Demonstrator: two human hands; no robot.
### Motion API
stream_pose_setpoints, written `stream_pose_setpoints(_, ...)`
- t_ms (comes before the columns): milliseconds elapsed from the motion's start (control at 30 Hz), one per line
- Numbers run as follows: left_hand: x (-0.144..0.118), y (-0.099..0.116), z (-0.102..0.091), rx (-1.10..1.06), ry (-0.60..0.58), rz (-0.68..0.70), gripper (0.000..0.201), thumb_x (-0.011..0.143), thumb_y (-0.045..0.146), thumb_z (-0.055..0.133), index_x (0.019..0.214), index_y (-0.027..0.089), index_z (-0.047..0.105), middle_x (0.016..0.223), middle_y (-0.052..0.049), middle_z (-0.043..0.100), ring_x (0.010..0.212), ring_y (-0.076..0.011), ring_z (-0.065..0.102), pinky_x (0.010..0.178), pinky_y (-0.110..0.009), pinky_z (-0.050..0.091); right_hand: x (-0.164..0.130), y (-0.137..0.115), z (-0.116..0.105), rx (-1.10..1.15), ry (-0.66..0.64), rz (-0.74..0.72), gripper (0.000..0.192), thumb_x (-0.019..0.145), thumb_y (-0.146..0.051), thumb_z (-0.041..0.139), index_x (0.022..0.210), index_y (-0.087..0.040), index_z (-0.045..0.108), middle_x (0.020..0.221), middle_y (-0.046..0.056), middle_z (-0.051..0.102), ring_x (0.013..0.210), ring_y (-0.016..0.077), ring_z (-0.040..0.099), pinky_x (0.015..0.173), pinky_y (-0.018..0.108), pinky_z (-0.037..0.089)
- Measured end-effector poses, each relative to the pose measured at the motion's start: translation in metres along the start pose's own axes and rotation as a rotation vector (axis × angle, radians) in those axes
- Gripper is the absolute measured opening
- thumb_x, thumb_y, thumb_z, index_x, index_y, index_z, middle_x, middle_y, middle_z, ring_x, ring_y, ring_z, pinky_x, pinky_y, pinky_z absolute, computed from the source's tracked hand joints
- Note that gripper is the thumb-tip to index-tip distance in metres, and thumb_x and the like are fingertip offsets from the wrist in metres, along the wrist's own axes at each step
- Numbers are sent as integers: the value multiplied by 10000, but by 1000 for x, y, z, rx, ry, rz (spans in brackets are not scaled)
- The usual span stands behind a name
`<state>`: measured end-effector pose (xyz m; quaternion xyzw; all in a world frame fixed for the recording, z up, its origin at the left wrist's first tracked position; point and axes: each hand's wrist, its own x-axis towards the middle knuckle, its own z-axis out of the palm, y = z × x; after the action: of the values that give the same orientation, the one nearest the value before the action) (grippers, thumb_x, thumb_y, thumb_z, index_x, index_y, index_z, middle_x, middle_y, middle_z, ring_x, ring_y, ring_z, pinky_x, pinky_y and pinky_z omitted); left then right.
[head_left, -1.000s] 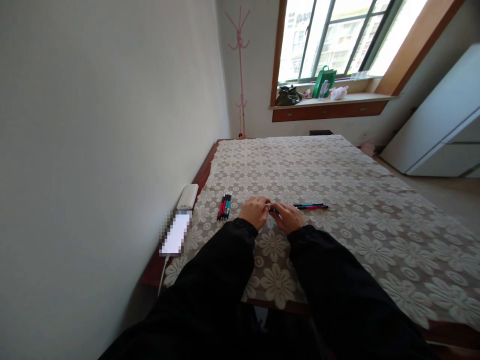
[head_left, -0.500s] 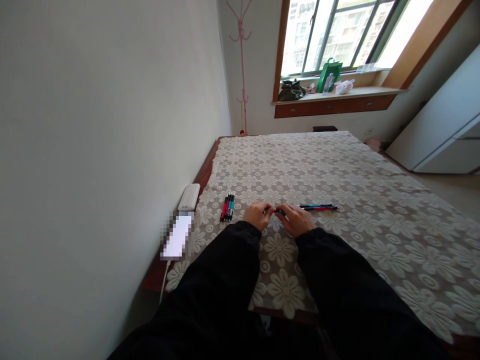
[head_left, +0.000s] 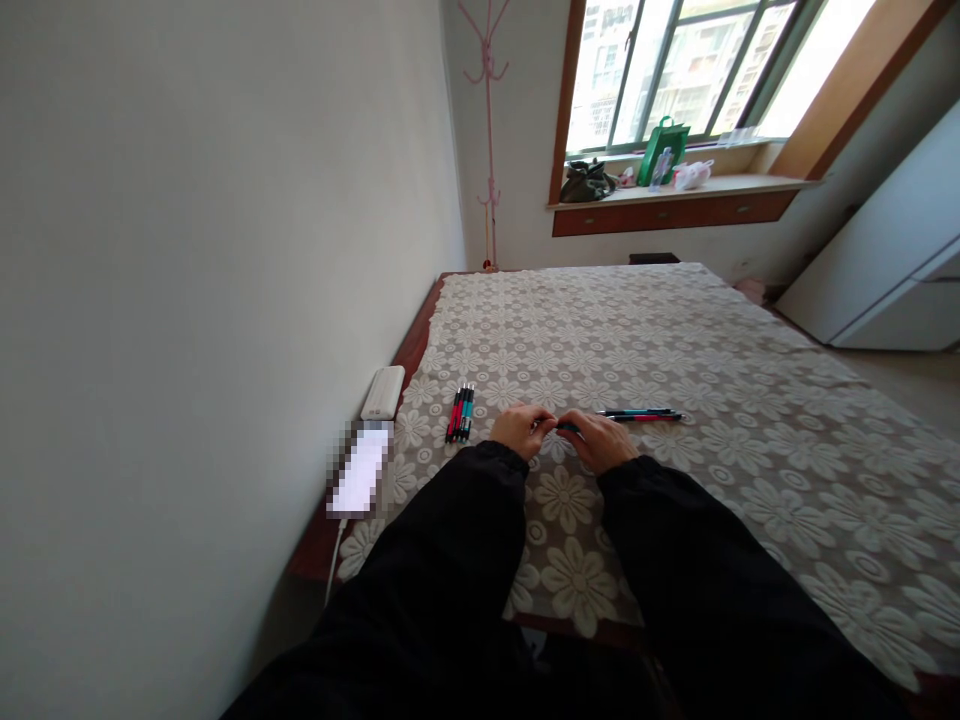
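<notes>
Close together above the patterned tablecloth [head_left: 566, 500], my two hands meet at a dark pen [head_left: 568, 427], which is mostly covered by fingers. My left hand [head_left: 517, 430] is closed, its thumb and fingers pinched at the pen's left end; whether the pen is whole there I cannot tell. My right hand [head_left: 602, 440] is closed around the other part. Just right of it lie a blue and black pen [head_left: 641, 412] and a red and black pen [head_left: 651, 418]. Left of my hands, several red and teal pens [head_left: 460, 413] lie side by side.
A white power bank [head_left: 383, 392] and a blurred-out phone [head_left: 360, 470] with a white cable [head_left: 334, 560] lie along the left edge by the wall [head_left: 225, 250]. Beyond the table stand a pink coat rack [head_left: 490, 130] and a windowsill holding a green bag [head_left: 664, 155].
The view has shifted slightly, so everything sits a little further right. My fingers have moved slightly around the pen; the pens on the cloth lie as before.
</notes>
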<state>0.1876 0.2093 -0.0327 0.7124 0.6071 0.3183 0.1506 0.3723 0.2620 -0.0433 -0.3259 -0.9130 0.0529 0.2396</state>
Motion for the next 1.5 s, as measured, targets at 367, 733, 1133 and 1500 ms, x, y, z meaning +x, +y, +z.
stream_pose_setpoints(367,0,-2,2,-149,18,0,162,823,263,669,981,230,676,930,2,721,870,-156,625,811,-276,488,-2,6,4,6,-38,57,232,974,-368,470,1047,-235,645,961,51,746,844,221,700,694,295,467)
stream_pose_setpoints(733,1,-2,0,-26,8,-118,251,918,418,541,876,224,693,771,-14,679,758,-159,596,722,-264,443,-1,1,0,-30,1,29,206,953,-339,504,1018,-209,650,938,71,747,852,225,699,739,304,482)
stream_pose_setpoints(1133,0,1,-2,-121,82,-116,324,941,469,485,940,211,682,861,-13,702,712,-135,582,691,-263,448,-2,3,1,-37,21,53,234,960,-355,484,1029,-218,661,921,76,746,835,232,693,711,309,474)
stream_pose_setpoints(1500,3,-4,0,-141,38,-59,110,824,271,670,915,212,689,892,8,706,747,-121,577,745,-244,450,-1,3,2,-31,6,83,195,939,-355,527,1014,-233,660,915,59,745,828,228,691,691,299,461)
